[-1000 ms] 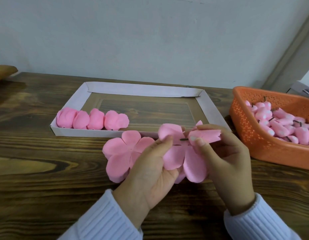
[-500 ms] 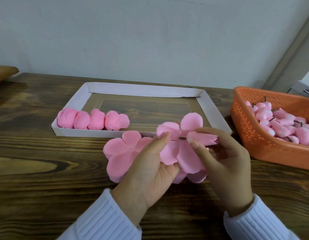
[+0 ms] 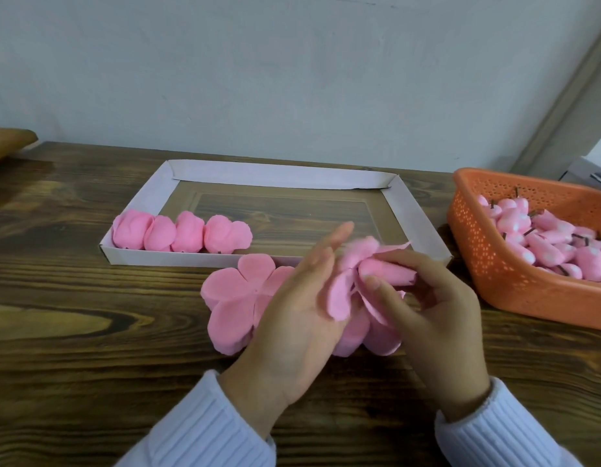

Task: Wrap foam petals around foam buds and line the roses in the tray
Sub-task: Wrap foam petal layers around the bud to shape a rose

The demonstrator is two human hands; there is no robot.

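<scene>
Plainly, with the right hand [image 3: 437,315] pinching the half-wrapped bud [image 3: 386,273] just in front of the tray [image 3: 417,214] and the left hand [image 3: 302,308] only flat-fingered against the loose petals [image 3: 339,294], the springy foam could have unfurled if that pinch slackened before the wrap closed.

The orange perforated plastic basket [image 3: 487,264] at 3 o'clock runs off the frame edge, along with part of its heap of small pink foam buds [image 3: 545,244]. The left hand [image 3: 302,308], fingertips blurred, covers the 3 o'clock side of the flat pink foam petal sheet [image 3: 235,294]. The right hand [image 3: 437,308] pinches rolled pink foam petals [image 3: 386,274], hiding their core.
</scene>
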